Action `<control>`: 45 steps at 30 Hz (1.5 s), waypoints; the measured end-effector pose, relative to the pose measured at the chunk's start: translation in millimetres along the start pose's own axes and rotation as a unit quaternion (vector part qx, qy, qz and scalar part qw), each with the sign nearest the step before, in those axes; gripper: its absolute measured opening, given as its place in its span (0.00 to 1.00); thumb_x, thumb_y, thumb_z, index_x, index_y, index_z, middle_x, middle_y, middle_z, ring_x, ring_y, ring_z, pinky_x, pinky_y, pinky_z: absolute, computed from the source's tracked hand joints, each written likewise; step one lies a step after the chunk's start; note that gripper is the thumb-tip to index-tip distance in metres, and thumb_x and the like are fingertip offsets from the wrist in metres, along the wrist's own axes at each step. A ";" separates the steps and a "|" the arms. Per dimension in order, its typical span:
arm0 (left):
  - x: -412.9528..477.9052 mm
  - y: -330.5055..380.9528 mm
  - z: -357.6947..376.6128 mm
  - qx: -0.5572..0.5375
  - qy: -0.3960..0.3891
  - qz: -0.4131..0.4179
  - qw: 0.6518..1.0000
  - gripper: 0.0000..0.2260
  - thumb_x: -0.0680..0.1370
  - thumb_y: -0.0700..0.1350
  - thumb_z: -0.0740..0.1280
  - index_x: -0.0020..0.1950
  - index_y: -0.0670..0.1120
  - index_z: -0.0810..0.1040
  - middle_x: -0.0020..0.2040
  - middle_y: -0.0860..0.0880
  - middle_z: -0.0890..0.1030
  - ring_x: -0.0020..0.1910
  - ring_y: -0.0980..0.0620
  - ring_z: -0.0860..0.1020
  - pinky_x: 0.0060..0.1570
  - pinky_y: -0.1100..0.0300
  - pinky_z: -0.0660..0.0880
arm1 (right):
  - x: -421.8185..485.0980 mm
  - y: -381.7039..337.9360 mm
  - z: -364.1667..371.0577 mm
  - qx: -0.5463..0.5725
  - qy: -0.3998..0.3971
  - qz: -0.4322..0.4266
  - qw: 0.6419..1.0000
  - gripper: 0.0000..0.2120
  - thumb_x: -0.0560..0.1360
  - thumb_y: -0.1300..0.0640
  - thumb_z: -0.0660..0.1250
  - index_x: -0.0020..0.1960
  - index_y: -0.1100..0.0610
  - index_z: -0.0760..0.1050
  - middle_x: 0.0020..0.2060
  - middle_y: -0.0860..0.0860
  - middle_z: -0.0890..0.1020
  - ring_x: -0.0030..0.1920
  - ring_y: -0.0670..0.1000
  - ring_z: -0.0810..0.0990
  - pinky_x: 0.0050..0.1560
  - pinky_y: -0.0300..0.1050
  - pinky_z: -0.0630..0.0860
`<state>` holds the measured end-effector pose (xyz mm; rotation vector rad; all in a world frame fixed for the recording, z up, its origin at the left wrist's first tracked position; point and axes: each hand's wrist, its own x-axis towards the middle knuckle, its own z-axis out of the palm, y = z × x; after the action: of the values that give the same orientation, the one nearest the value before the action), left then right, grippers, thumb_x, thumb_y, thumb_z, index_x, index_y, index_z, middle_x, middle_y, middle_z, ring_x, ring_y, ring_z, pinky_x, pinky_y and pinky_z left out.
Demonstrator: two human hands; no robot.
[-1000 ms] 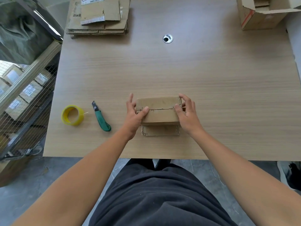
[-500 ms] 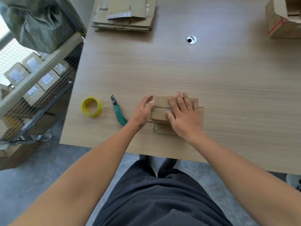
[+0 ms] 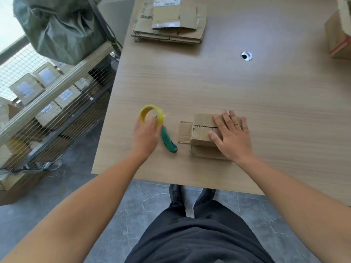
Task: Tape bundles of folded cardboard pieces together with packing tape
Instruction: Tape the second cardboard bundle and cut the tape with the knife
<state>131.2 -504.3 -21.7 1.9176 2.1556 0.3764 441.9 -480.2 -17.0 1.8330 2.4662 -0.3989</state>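
A small bundle of folded cardboard pieces (image 3: 201,130) lies near the front edge of the wooden table (image 3: 209,88), with one flap sticking out to its left. My right hand (image 3: 231,137) presses flat on top of the bundle, fingers spread. To the left, my left hand (image 3: 146,133) grips the yellow roll of packing tape (image 3: 150,107), which stands tilted up on its edge. My fingers cover the near side of the roll.
A green utility knife (image 3: 168,142) lies between my left hand and the bundle. A stack of flattened cardboard (image 3: 171,29) sits at the back, an open box (image 3: 340,37) at the far right, a cable hole (image 3: 246,56) between them. A wire rack (image 3: 47,103) stands left of the table.
My left hand left the bundle, moved left past the knife and took hold of the tape roll, tilting it up. My right hand stayed flat on the bundle. The camera turned left.
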 end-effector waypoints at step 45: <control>30.9 97.9 36.1 -0.015 0.128 0.373 0.919 0.15 0.82 0.54 0.67 0.40 0.45 0.77 0.39 0.48 0.78 0.36 0.46 0.71 0.73 0.46 0.66 | -49.5 63.6 -43.8 0.701 0.050 0.252 0.666 0.10 0.79 0.59 0.64 0.40 0.54 0.68 0.51 0.59 0.86 0.56 0.59 0.85 0.59 0.59 0.80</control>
<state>231.2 -461.5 -22.4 2.7413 1.4219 0.8181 522.0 -499.4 23.1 2.6853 1.2694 -2.6503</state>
